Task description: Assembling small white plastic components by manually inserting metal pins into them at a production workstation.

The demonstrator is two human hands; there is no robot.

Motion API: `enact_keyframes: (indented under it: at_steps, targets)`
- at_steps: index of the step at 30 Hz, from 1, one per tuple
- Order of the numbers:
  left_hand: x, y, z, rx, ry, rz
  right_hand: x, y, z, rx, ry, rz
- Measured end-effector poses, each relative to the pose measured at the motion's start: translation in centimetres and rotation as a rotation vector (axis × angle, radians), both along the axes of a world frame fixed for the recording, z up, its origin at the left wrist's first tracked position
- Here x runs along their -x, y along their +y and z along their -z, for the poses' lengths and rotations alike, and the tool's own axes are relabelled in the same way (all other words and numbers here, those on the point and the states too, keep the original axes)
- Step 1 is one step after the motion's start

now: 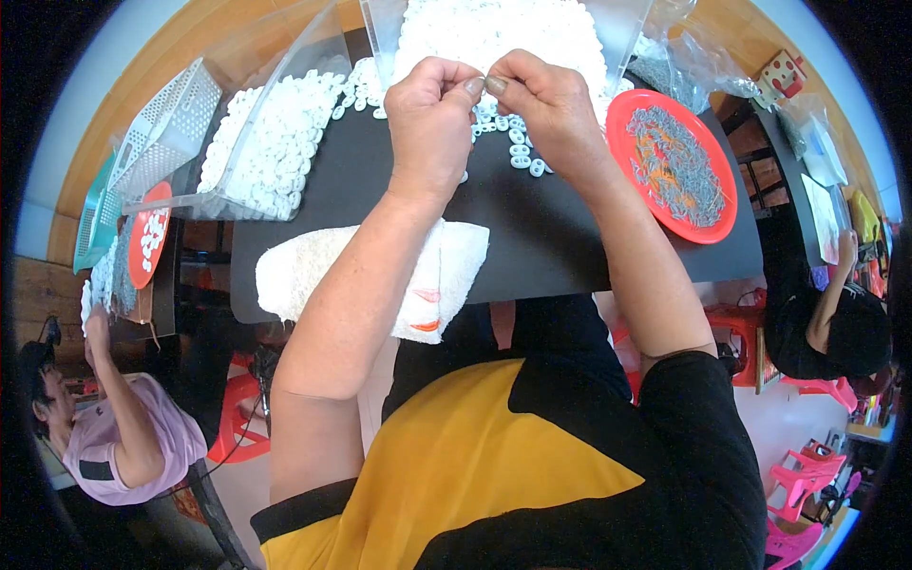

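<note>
My left hand (424, 119) and my right hand (553, 112) meet fingertip to fingertip over the far part of the black table (541, 233). Both are closed in a pinch; whatever lies between the fingertips is too small to make out. Just beyond them, a clear bin (622, 47) holds a heap of small white plastic pieces. Loose white oval pieces with two holes (519, 150) lie on the table beneath my hands. To the right of my right forearm, a red plate (619, 142) carries many thin grey pieces with some orange ones among them.
A white towel (461, 252) lies under my left forearm at the near edge. Left stands a second clear bin (318, 47) of white pieces, by a white perforated basket (166, 123). Co-workers sit at left (133, 427) and right (826, 323). Clear plastic bags (698, 66) lie far right.
</note>
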State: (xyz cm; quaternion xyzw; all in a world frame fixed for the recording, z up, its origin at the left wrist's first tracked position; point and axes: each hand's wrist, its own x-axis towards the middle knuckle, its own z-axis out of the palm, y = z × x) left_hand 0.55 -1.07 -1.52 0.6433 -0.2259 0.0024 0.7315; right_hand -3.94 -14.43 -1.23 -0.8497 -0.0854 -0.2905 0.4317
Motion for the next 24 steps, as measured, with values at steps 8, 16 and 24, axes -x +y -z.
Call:
enact_keyframes:
  at_steps: [8,16,24]
  targets:
    - [0.3,0.0,-0.4,0.143,0.218,-0.018,-0.7,0.8,1.0,-0.189,0.080,-0.037]
    - [-0.1,0.2,-0.5,0.179,0.271,-0.020,-0.9,-0.3,0.5,-0.103,0.055,0.038]
    - [-0.1,0.3,-0.7,0.154,0.248,0.047,-0.5,0.0,0.1,-0.020,0.017,0.055]
